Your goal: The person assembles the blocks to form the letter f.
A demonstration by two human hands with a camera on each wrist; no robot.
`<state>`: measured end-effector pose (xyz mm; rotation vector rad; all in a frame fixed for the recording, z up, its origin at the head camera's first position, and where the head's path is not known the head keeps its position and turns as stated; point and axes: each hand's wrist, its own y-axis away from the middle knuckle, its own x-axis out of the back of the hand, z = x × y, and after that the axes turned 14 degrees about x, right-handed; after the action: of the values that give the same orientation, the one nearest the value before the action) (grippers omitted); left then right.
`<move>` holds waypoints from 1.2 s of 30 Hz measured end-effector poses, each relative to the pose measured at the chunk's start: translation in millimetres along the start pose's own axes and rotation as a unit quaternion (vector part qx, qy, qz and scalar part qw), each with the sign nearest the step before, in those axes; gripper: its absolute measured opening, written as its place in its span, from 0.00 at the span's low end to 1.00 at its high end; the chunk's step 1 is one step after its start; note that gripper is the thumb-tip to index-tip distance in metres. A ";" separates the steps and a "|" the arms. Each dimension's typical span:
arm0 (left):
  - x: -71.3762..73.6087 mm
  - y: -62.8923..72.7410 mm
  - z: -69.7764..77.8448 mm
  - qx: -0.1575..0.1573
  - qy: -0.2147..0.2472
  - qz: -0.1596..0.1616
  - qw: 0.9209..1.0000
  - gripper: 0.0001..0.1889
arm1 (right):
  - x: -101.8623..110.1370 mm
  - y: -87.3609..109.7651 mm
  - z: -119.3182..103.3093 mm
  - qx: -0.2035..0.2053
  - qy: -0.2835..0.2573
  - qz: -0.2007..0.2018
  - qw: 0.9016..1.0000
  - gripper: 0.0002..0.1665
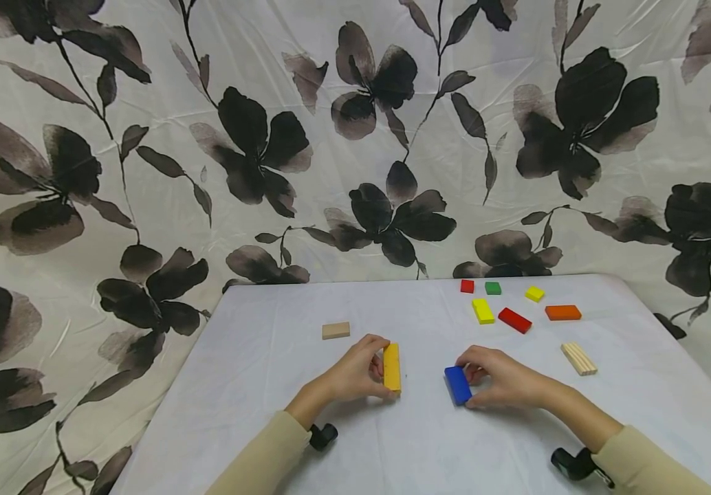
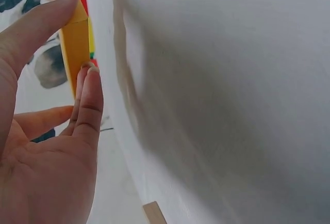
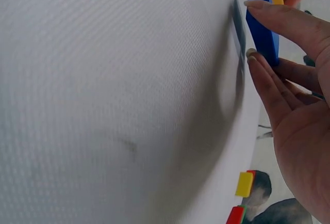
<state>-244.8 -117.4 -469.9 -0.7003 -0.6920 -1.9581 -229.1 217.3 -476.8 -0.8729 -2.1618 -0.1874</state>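
Observation:
My left hand [image 1: 358, 371] pinches a long yellow block [image 1: 392, 368] by its two ends, thumb at the near end and fingers at the far one. In the left wrist view the yellow block [image 2: 76, 48] shows between thumb and fingertips, close over the white cloth. To the right, my right hand [image 1: 504, 380] grips a blue block [image 1: 457, 386] the same way. The right wrist view shows the blue block [image 3: 263, 28] between thumb and fingertips, with its shadow on the cloth beside it. A gap of cloth separates the two blocks in the head view.
A plain wooden block [image 1: 335, 331] lies beyond my left hand. At the back right are red [image 1: 514, 320], yellow [image 1: 483, 311], orange [image 1: 563, 313] and green [image 1: 493, 288] blocks, among other small ones. A ridged wooden piece [image 1: 579, 359] lies right of my right hand. Floral fabric [image 1: 355, 172] hangs behind the table.

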 end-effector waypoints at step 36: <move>-24.7 -13.3 12.6 0.001 0.002 -0.003 1.000 0.50 | -15.8 -14.3 -16.4 -0.008 -0.015 -0.032 0.999 0.32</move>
<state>-243.7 -88.9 -481.3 -0.6944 -0.6948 -1.9639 -221.0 191.7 -474.9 -0.8210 -2.2215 -0.2259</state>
